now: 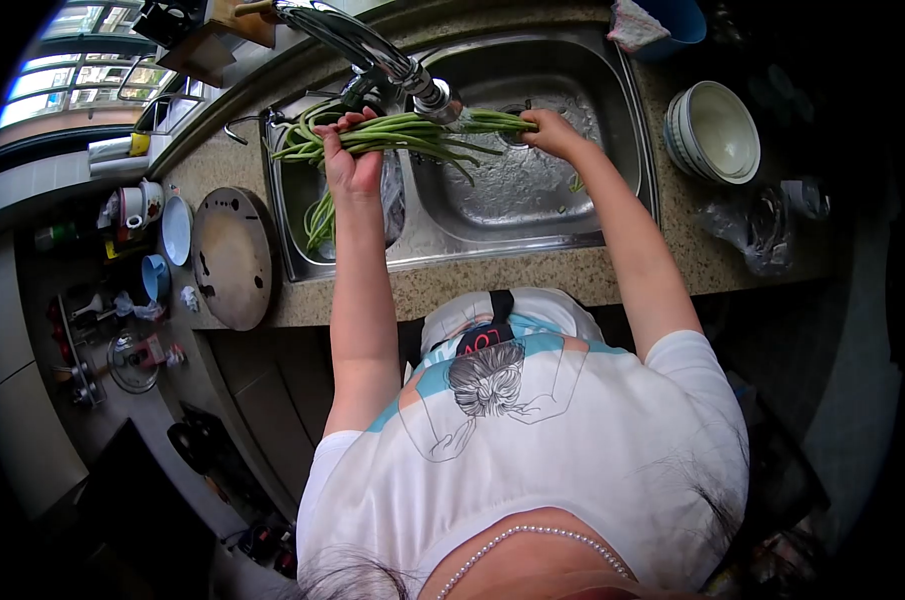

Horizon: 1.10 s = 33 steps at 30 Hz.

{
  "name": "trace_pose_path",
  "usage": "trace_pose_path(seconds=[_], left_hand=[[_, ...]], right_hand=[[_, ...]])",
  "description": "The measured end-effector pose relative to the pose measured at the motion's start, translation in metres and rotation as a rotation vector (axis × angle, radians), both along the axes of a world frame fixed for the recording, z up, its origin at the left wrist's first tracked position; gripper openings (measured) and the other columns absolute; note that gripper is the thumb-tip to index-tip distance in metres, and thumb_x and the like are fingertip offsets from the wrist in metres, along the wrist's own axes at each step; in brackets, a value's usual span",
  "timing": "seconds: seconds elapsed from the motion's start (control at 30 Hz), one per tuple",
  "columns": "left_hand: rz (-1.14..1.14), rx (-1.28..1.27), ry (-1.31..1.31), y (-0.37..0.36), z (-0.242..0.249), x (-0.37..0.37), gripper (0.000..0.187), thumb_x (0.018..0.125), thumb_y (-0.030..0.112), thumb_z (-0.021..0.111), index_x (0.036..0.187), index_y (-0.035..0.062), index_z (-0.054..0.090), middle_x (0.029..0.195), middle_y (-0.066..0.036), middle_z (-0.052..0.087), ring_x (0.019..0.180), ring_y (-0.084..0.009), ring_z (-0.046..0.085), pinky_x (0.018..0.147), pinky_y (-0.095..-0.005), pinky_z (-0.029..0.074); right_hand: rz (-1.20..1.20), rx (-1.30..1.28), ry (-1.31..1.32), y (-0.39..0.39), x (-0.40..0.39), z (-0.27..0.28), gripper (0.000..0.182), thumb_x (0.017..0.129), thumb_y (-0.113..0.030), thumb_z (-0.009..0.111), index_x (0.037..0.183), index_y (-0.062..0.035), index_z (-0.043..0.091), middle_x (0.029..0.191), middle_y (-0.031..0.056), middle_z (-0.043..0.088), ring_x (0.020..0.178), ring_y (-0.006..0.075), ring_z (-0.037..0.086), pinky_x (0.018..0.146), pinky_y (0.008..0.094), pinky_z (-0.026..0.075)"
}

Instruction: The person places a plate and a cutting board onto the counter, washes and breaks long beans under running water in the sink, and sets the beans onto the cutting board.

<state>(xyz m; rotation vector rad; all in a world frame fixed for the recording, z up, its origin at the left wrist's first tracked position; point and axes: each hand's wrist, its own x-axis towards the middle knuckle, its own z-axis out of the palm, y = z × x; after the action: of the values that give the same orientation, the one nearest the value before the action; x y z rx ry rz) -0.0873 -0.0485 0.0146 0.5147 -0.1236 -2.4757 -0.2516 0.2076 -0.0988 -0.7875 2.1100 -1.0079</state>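
Observation:
A bunch of long green beans [413, 132] stretches across the double steel sink [409, 215], under the chrome faucet [438, 98]. My left hand [355, 165] supports the bunch over the left basin, its fingers partly hidden by the stalks. At the other end, my right hand [555, 134] is closed around the bean tips above the right basin. Water appears to run from the spout onto the beans. More beans hang down into the left basin, where a clear plastic bag or film [393, 200] shows beside my left wrist.
Stacked bowls [721, 133] and a crumpled plastic bag [758, 235] sit right of the sink. A blue container [678, 28] with a cloth is behind them. Left of the sink are a round board [235, 258], a pale bowl [177, 230] and a blue mug [156, 277].

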Motion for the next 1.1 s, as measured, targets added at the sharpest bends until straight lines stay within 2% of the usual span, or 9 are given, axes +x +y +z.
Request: trace_pose_path(seconds=[0.13,0.2,0.33,0.4,0.43,0.5,0.63,0.9,1.1], left_hand=[[-0.059,0.039,0.119,0.000,0.008,-0.003,0.026,0.079,0.031,0.060,0.068,0.0075,0.053,0.068,-0.004,0.051,0.075,-0.0205,0.054,0.093,-0.0422,0.039],[-0.073,-0.061,0.130,0.012,0.007,-0.008,0.026,0.077,0.031,0.063,0.070,0.0071,0.053,0.069,-0.003,0.050,0.075,-0.0199,0.053,0.094,-0.0424,0.039],[-0.129,-0.033,0.189,0.033,-0.002,-0.012,0.024,0.080,0.029,0.061,0.073,0.0068,0.052,0.072,-0.003,0.051,0.079,-0.0193,0.052,0.096,-0.0406,0.037],[-0.179,-0.128,0.124,0.047,-0.008,-0.008,0.021,0.083,0.026,0.058,0.077,0.0068,0.052,0.072,-0.003,0.050,0.079,-0.0187,0.052,0.096,-0.0404,0.038],[-0.220,-0.169,0.101,0.053,-0.013,-0.001,0.020,0.084,0.026,0.058,0.079,0.0071,0.052,0.073,-0.003,0.050,0.079,-0.0186,0.052,0.095,-0.0399,0.038],[-0.322,-0.237,0.094,0.065,-0.017,0.015,0.019,0.085,0.026,0.056,0.083,0.0078,0.051,0.075,-0.003,0.049,0.080,-0.0181,0.051,0.093,-0.0382,0.039],[-0.351,-0.246,0.077,0.051,-0.031,0.050,0.012,0.087,0.020,0.055,0.083,0.0090,0.052,0.077,-0.002,0.052,0.083,-0.0162,0.051,0.095,-0.0368,0.036],[-0.350,-0.171,-0.023,0.033,-0.053,0.088,0.025,0.075,-0.006,0.059,0.095,0.0092,0.059,0.100,-0.012,0.060,0.104,-0.0256,0.052,0.100,-0.0442,0.034],[-0.285,0.058,-0.103,0.041,-0.077,0.053,0.041,0.066,-0.017,0.054,0.099,0.0065,0.054,0.098,-0.016,0.059,0.105,-0.0308,0.052,0.101,-0.0506,0.034]], right_hand=[[-0.157,0.039,0.261,0.014,0.010,-0.046,0.022,0.075,-0.021,0.063,0.087,-0.0031,0.062,0.076,0.0109,0.062,0.072,0.0179,0.060,0.066,0.0324,0.045],[-0.139,0.099,-0.032,0.013,0.034,-0.045,0.030,0.082,-0.029,0.059,0.094,-0.0017,0.062,0.081,0.0117,0.064,0.079,0.0206,0.062,0.070,0.0341,0.047],[-0.085,-0.332,-1.426,-0.016,0.100,0.007,0.062,0.081,-0.053,0.053,0.112,0.0002,0.051,0.105,0.0161,0.060,0.096,0.0259,0.060,0.083,0.0389,0.049],[-0.058,-0.693,-1.782,-0.039,0.115,0.040,0.069,0.077,-0.055,0.054,0.115,0.0017,0.046,0.104,0.0159,0.058,0.094,0.0282,0.059,0.085,0.0400,0.048],[-0.060,-0.695,-1.785,-0.052,0.116,0.052,0.069,0.077,-0.055,0.054,0.115,0.0017,0.046,0.104,0.0159,0.058,0.094,0.0282,0.059,0.085,0.0400,0.048],[-0.607,-1.034,-1.814,-0.075,0.108,0.067,0.049,0.085,-0.040,0.055,0.111,0.0013,0.046,0.092,0.0135,0.060,0.091,0.0301,0.059,0.083,0.0422,0.048],[-0.762,-0.845,-1.674,-0.101,0.096,0.057,0.021,0.081,-0.003,0.047,0.102,-0.0024,0.050,0.077,0.0102,0.059,0.085,0.0265,0.060,0.077,0.0408,0.050],[-0.257,-1.022,-1.583,-0.095,0.083,0.062,0.033,0.083,-0.015,0.058,0.111,0.0011,0.052,0.106,0.0163,0.059,0.106,0.0299,0.054,0.095,0.0444,0.042],[-0.224,-0.994,-1.317,-0.066,0.068,0.068,0.028,0.082,-0.007,0.059,0.108,0.0002,0.052,0.103,0.0126,0.058,0.096,0.0265,0.058,0.088,0.0409,0.047]])
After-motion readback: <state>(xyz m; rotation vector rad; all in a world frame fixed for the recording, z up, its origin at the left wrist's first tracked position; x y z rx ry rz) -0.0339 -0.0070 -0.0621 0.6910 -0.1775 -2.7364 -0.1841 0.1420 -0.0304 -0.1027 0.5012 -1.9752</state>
